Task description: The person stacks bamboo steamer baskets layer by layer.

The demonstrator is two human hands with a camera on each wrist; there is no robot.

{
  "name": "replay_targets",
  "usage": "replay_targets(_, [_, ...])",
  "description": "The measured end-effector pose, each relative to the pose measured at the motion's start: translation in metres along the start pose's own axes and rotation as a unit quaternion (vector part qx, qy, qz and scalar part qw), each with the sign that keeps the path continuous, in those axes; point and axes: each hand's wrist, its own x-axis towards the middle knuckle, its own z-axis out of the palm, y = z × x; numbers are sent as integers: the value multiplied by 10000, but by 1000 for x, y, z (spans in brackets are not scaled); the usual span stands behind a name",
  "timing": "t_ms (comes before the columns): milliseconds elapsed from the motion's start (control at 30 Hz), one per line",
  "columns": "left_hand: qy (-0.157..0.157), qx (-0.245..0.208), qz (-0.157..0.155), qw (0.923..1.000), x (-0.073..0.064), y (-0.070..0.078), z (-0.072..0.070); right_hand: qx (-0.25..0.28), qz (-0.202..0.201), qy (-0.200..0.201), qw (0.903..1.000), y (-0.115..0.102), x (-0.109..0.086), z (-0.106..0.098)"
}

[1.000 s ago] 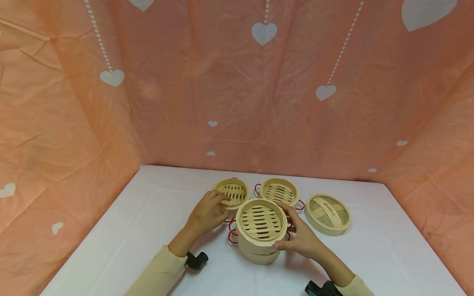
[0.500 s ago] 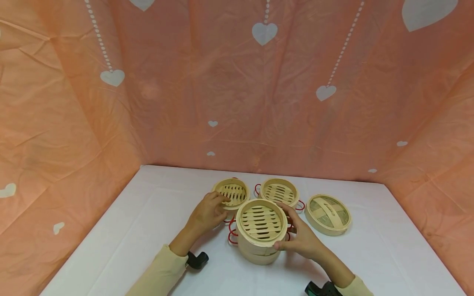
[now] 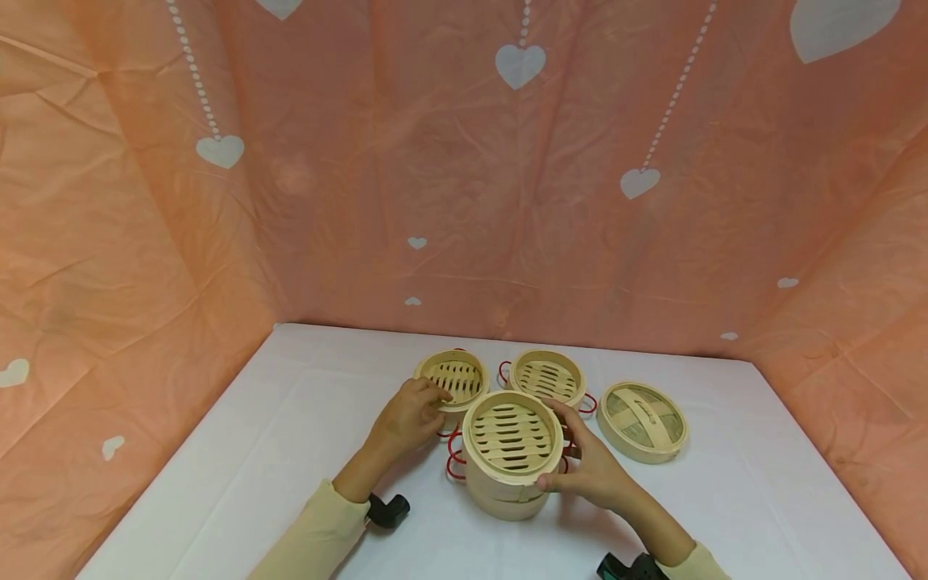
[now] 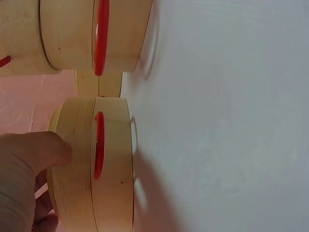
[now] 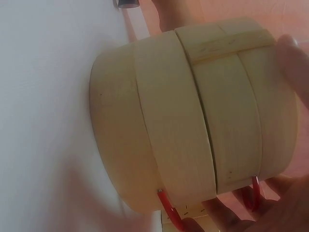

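Note:
Two small bamboo steamer baskets with red handles form a stack (image 3: 511, 491) at the table's front middle, slatted floor uppermost in view. My right hand (image 3: 594, 463) holds the upper basket from the right, thumb on the near side and fingers round the back. In the right wrist view a seam runs between the two tiers (image 5: 169, 111). My left hand (image 3: 408, 415) grips the rim of another bamboo steamer basket (image 3: 464, 379) behind and left of the stack. Its thumb (image 4: 55, 147) lies against that basket's outer wall, and the other fingers reach over the rim.
Behind the stack stands a further steamer basket (image 3: 547, 372) with red handles. A woven bamboo lid (image 3: 645, 423) lies to the right, on the white tabletop (image 3: 747, 475). An orange cloth (image 3: 464, 201) with white hearts encloses the back and sides.

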Motion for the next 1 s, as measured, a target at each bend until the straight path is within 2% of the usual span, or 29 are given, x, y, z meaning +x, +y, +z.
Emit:
replay_targets(400, [316, 292, 650, 9970, 2, -3, 6, 140, 197, -19, 9997, 0, -2, 1])
replay_targets(1000, [345, 571, 496, 9965, 0, -10, 4, 51, 99, -8, 9999, 1, -1, 0])
